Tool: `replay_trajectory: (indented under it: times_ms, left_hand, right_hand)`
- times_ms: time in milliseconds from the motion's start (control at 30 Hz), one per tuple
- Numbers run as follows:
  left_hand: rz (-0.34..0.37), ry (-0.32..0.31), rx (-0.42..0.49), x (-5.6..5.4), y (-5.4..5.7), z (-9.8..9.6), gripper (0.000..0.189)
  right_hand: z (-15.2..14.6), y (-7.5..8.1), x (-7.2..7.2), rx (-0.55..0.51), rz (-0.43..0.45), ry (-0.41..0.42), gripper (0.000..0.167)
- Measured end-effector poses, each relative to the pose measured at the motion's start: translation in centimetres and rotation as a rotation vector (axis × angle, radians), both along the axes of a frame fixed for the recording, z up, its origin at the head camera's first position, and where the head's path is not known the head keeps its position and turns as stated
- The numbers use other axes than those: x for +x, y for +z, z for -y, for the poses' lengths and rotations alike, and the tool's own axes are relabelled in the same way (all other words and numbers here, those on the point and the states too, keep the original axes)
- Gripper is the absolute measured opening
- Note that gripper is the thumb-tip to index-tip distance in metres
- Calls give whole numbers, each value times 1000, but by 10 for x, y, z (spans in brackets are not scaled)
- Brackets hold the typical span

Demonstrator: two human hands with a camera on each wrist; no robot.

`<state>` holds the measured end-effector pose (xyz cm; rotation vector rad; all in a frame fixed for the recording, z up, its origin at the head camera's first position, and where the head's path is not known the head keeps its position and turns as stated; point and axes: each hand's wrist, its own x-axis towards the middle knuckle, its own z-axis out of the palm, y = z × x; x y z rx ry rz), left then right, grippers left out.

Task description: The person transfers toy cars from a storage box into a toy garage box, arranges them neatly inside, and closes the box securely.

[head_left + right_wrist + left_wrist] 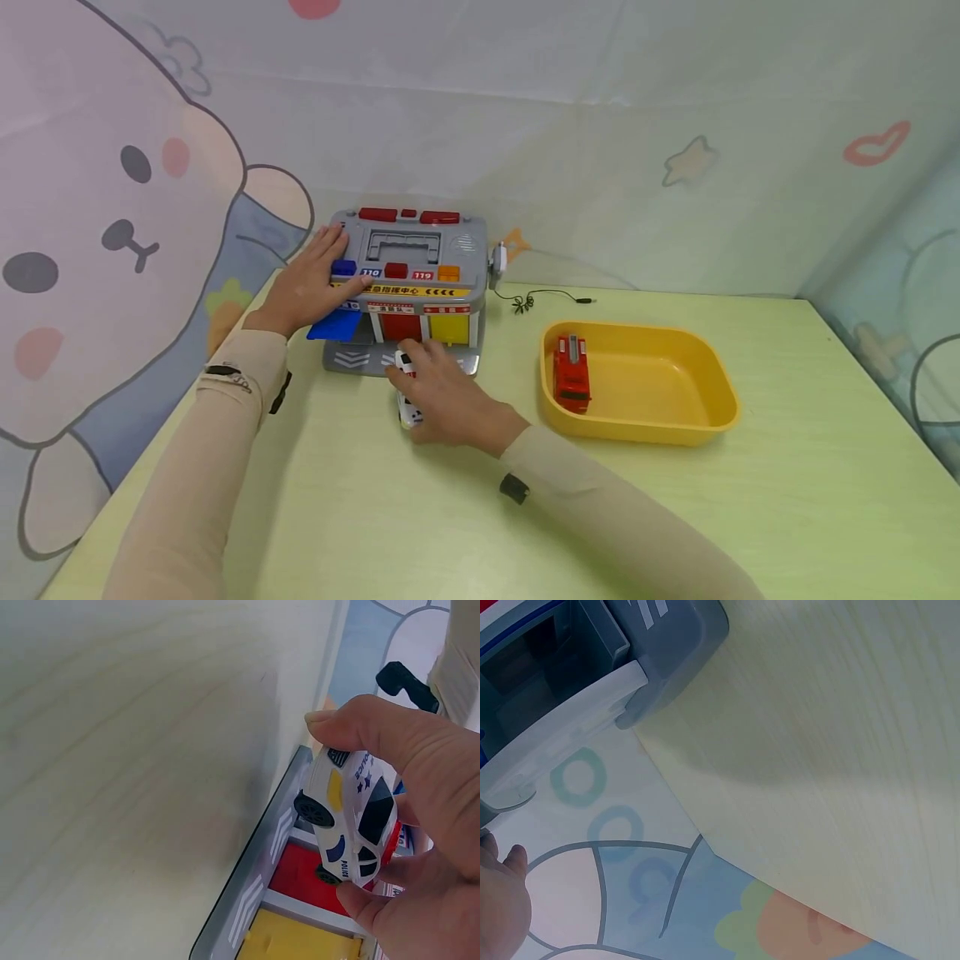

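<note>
Left grip [307, 285] rests uncurled on a toy station [420, 227]; right grip [450, 398] pinches police car [351, 817].

Right-wrist view close on car [347, 814]

left hand [310, 282] outstretched, right hand [450, 396] in pinch

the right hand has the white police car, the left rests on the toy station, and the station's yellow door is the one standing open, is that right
Wrong door: on the toy station, it is the blue door that stands open, jutting out in the head view, while the yellow door is closed. The rest is right.
</note>
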<state>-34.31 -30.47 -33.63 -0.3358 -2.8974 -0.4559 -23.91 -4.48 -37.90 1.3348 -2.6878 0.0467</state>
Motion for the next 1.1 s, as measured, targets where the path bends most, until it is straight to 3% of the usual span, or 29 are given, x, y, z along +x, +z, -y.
replay_trajectory:
  times_ms: [667, 1100]
  left_hand:
    - [-7, -8, 2, 0, -1, 0, 94]
    - [-7, -6, 6, 0, -1, 1, 94]
  right_hand:
    - [27, -6, -10, 19, 36, 11, 70]
    - [40, -10, -17, 14, 1, 2, 69]
